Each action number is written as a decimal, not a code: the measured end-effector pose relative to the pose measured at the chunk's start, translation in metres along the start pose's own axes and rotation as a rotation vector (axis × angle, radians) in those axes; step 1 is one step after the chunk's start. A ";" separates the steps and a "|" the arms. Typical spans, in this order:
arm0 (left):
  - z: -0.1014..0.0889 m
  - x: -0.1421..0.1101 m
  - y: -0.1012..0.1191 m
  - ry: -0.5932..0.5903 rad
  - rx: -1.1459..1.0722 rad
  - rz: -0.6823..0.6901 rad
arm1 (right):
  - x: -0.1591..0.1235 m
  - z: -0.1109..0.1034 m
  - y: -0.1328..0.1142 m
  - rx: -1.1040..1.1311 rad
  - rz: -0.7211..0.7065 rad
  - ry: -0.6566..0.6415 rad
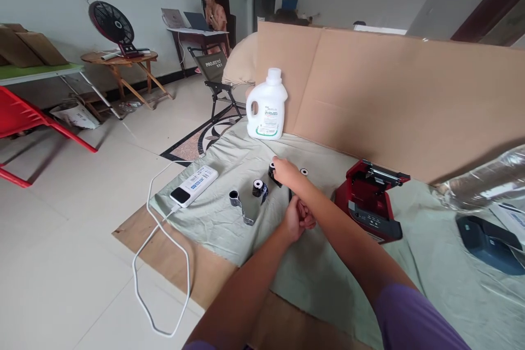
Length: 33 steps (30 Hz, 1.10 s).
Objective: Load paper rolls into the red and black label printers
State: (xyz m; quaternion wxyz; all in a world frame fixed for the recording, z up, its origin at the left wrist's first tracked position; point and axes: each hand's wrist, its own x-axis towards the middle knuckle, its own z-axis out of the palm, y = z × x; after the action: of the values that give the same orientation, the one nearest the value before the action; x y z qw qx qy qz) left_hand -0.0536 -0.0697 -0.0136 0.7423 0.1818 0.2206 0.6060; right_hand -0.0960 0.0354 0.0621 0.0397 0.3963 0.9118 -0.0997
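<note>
The right hand (286, 171) is gripping a small, glossy black roll (271, 171) above wrinkled cloth (221, 229); another cylindrical roll (258, 188) is standing to its left. The left hand (298, 219) is curling nearer the body, contents unclear.

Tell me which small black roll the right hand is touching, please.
It is the black roll just left of the right hand: the fingertips are on it, while the two rolls farther left stand untouched on the cloth.
</note>
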 end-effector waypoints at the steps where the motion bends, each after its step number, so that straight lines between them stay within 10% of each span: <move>1: 0.001 0.000 0.000 0.004 0.013 -0.011 | -0.001 -0.002 0.003 -0.007 0.002 -0.003; 7: 0.007 -0.003 0.000 -0.039 0.112 -0.008 | -0.017 -0.026 0.046 0.040 0.086 0.138; 14: 0.008 -0.003 -0.004 -0.078 0.307 -0.022 | -0.037 -0.010 0.076 0.097 0.349 -0.035; 19: 0.004 -0.005 -0.011 -0.045 0.562 0.056 | -0.061 0.000 0.076 0.291 0.326 0.193; 30: 0.048 -0.046 -0.018 -0.416 1.637 0.776 | -0.174 -0.051 0.101 1.028 -0.008 0.470; 33: 0.076 -0.039 -0.001 -0.125 1.696 1.130 | -0.200 -0.062 0.113 1.116 -0.017 0.489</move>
State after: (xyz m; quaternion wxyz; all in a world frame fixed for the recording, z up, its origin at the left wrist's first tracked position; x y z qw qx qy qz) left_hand -0.0182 -0.1077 0.0536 -0.0153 0.7564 0.4197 0.5015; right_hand 0.1231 -0.0188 0.1359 -0.3855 0.3612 0.7078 -0.4690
